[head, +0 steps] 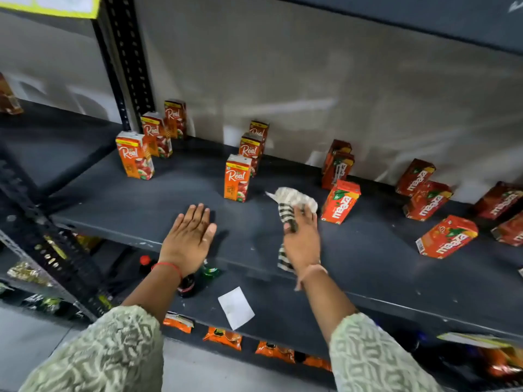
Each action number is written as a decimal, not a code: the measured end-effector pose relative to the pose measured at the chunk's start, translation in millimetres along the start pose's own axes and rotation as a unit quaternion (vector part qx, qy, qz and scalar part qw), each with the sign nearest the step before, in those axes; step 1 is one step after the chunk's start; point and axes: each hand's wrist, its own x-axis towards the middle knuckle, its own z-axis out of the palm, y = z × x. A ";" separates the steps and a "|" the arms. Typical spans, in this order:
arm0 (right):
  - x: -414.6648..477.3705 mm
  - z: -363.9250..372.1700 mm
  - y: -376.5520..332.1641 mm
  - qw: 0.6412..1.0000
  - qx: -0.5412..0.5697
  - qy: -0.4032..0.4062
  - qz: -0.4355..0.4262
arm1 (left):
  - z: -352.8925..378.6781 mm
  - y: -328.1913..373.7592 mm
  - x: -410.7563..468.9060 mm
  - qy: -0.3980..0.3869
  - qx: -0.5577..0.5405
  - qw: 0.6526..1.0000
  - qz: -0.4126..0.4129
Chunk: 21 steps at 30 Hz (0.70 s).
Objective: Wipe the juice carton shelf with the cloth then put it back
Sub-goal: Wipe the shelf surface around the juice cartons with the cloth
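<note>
A dark grey shelf [135, 202] carries small orange juice cartons. My right hand [302, 241] is closed on a striped black-and-white cloth [291, 202], which lies bunched on the shelf surface between a Real carton [237, 178] and a Maaza carton [341, 201]. A tail of the cloth hangs below my wrist over the shelf's front edge. My left hand [188, 240] rests flat on the shelf near its front edge, fingers together and holding nothing.
More Real cartons [135, 154] stand in rows at the back left, and more Maaza cartons [447, 236] stand or lie tipped on the right. A black upright post [127, 60] bounds the left side. Bottles, snack packets and a white paper slip [236, 307] sit on lower shelves.
</note>
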 end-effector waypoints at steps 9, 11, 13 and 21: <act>131.3 26.5 -5.6 0.982 -0.163 -0.014 0.096 | 15.0 10.8 0.0 0.023 0.059 0.998 -0.002; 162.6 28.3 -3.2 0.980 -0.176 -0.039 0.085 | 15.7 9.9 2.5 0.028 0.055 0.998 -0.004; 183.3 31.5 -0.6 0.976 -0.212 -0.047 0.031 | 15.5 9.4 4.3 0.027 0.061 0.998 -0.003; 146.5 28.3 10.6 0.959 -0.223 -0.127 -0.118 | 17.4 8.7 6.8 0.026 0.069 0.997 -0.002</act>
